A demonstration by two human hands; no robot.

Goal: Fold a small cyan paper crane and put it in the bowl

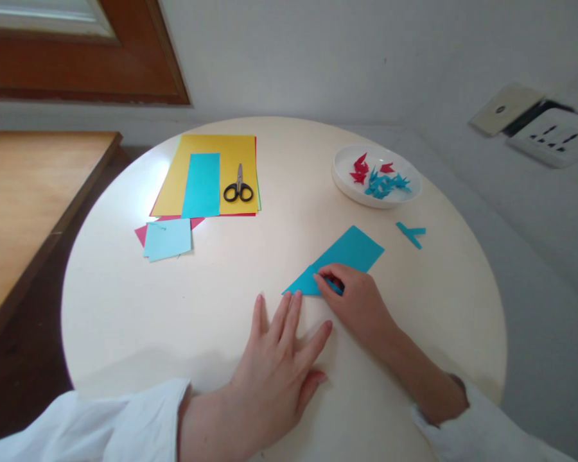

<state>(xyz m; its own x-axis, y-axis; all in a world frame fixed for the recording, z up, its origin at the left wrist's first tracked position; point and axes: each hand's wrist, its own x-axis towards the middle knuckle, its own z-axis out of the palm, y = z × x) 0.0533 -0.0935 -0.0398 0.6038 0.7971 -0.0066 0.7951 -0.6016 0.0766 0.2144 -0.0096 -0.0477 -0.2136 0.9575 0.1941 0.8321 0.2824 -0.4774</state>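
Note:
A sheet of blue paper [354,250] lies on the table in front of me, its left end folded to a point. My left hand [282,359] is open with the fingers spread, two fingertips touching the paper's near left edge. The fingers of my right hand [351,295] are pinched on the paper near its folded part; the thumb side covers some of the fold. To the right of the sheet lies a small blue Y-shaped paper piece [411,233], apart from both hands.
Black-handled scissors [239,186] and a blue paper strip [202,186] rest on yellow sheets [173,186]. Pale blue paper squares [168,240] lie nearer me. A white dish [347,186] at the back right holds small red and blue folded paper shapes. The round table [125,308] stands by a wall.

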